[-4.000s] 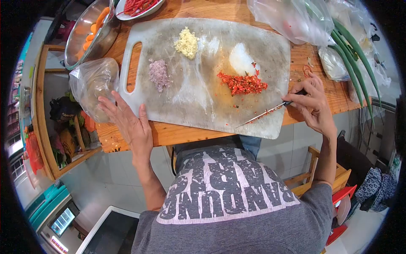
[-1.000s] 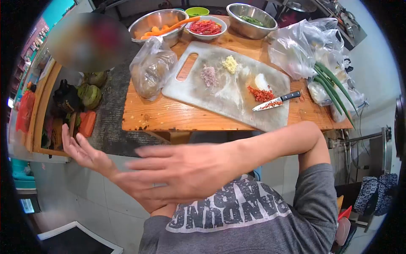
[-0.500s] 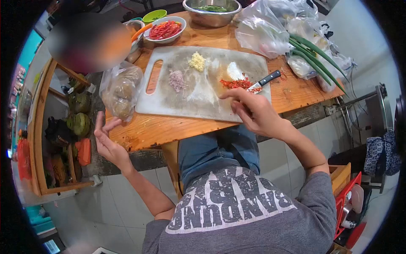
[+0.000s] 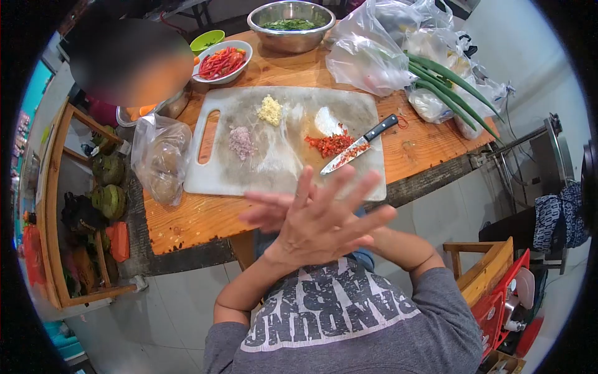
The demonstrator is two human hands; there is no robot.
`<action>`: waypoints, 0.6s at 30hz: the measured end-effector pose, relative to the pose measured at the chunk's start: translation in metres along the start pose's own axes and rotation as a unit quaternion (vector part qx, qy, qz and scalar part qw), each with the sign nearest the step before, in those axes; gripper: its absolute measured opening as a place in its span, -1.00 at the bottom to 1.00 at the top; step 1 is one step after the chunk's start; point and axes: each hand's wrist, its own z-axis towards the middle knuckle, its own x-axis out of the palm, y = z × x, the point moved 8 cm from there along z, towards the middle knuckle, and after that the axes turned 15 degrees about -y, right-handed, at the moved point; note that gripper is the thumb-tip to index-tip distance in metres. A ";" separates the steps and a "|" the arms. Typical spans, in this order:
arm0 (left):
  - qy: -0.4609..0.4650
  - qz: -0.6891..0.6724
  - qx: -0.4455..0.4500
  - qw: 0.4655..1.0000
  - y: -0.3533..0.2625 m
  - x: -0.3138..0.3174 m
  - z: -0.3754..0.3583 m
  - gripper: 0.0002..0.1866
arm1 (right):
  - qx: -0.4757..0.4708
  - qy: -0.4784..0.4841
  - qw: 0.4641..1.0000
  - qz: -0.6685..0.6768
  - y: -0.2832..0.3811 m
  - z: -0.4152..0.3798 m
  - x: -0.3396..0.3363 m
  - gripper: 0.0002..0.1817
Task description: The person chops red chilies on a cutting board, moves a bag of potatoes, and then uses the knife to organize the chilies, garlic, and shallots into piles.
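In front of the board's near edge my two hands overlap, empty. My left hand (image 4: 319, 223) is nearer the camera, with its fingers spread wide. My right hand (image 4: 265, 210) lies crosswise behind it, partly hidden, its visible fingers stretched out to the left. The hands seem to touch, though the contact is hidden. On the white cutting board (image 4: 212, 177) sit minced garlic (image 4: 270, 111), chopped shallot (image 4: 242, 143), chopped red chili (image 4: 329, 145) and a white piece (image 4: 327, 119) I cannot identify. A black-handled knife (image 4: 367, 140) rests beside the chili, with bits on its blade.
At the back stand a bowl of sliced red chilies (image 4: 223, 63), a green bowl (image 4: 207, 41) and a steel bowl of greens (image 4: 291, 26). Plastic bags (image 4: 370, 53) and green onions (image 4: 451, 87) lie right; another bag (image 4: 163, 159) lies left. A person (image 4: 134, 62) is beyond the table's left side.
My hands have come together from opposite sides. The right has left its place over the board by the chili; the left has moved in from the table's left edge. The view has shifted slightly.
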 end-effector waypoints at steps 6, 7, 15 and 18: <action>0.005 0.226 -0.093 0.970 0.077 -0.044 -0.018 -0.39 | 0.209 -0.193 0.914 0.291 0.097 0.026 0.016 0.02; -0.006 0.281 -0.137 0.950 0.094 -0.064 -0.017 -0.41 | 0.114 -0.175 0.960 0.187 0.128 0.028 0.002 -0.14; -0.326 0.124 -0.329 0.878 0.132 -0.169 -0.065 -0.57 | -0.156 -0.136 0.608 -0.766 0.215 0.035 -0.100 -0.55; -0.357 -0.155 -0.273 0.880 0.105 -0.210 -0.035 -0.53 | -0.112 -0.006 0.528 -0.842 0.190 0.028 -0.132 -0.44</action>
